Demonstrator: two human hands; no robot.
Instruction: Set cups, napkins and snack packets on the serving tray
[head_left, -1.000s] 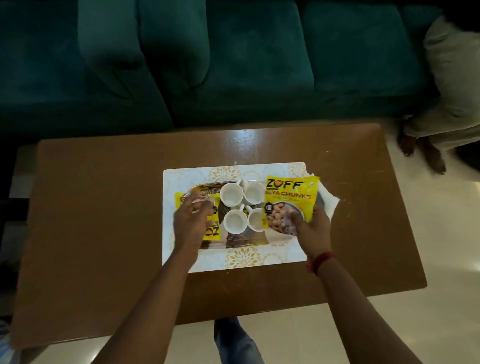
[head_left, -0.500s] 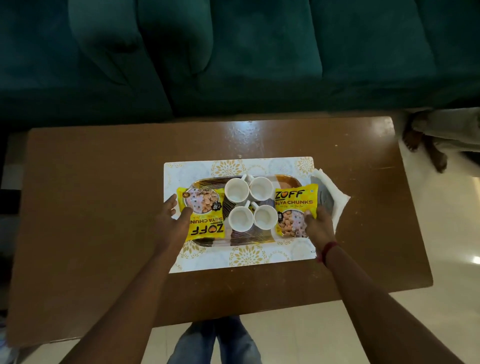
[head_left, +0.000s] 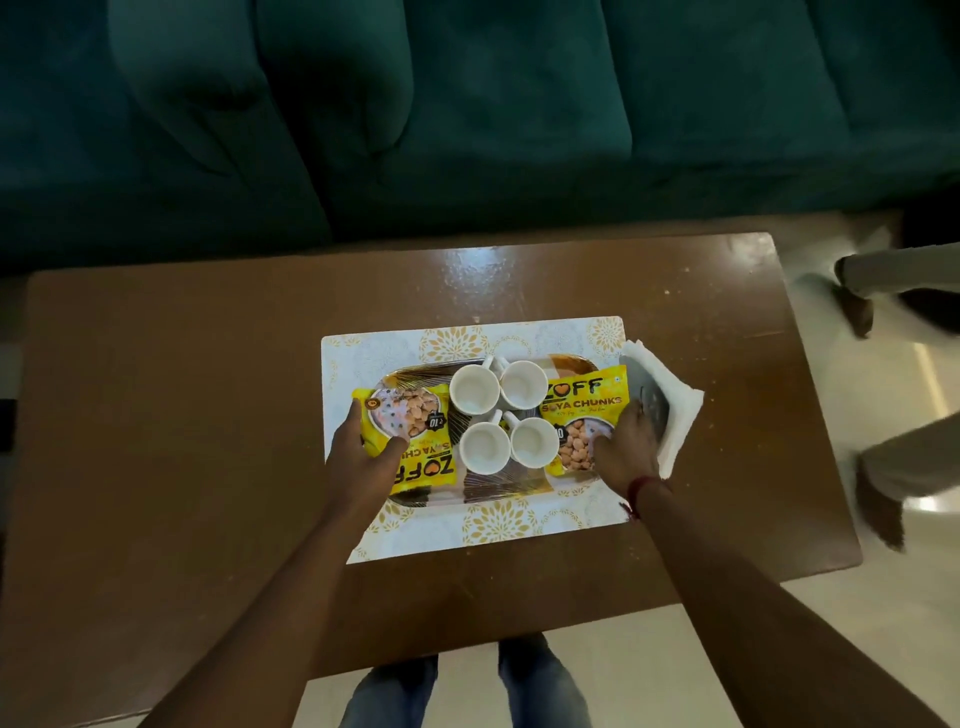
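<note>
A dark patterned serving tray (head_left: 498, 491) lies on a white placemat (head_left: 483, 530). Several empty white cups (head_left: 498, 418) stand clustered in its middle. A yellow snack packet (head_left: 415, 470) lies flat on the tray's left end, and my left hand (head_left: 363, 457) rests on its left edge with thumb on top. A second yellow snack packet (head_left: 584, 402) lies on the right end, with my right hand (head_left: 626, 452) on its lower right corner. White napkins (head_left: 675, 410) stick out from under a grey piece at the tray's right edge.
The placemat sits on a brown wooden table (head_left: 208, 415). A dark green sofa (head_left: 467, 114) runs along the far side. Another person's feet and legs (head_left: 883, 415) stand on the floor to the right. My own legs (head_left: 467, 691) show below the table's near edge.
The right packet went from held upright over the tray to lying flat on its right end. The left packet was uncovered and laid flat, and both hands slid to the packets' outer edges.
</note>
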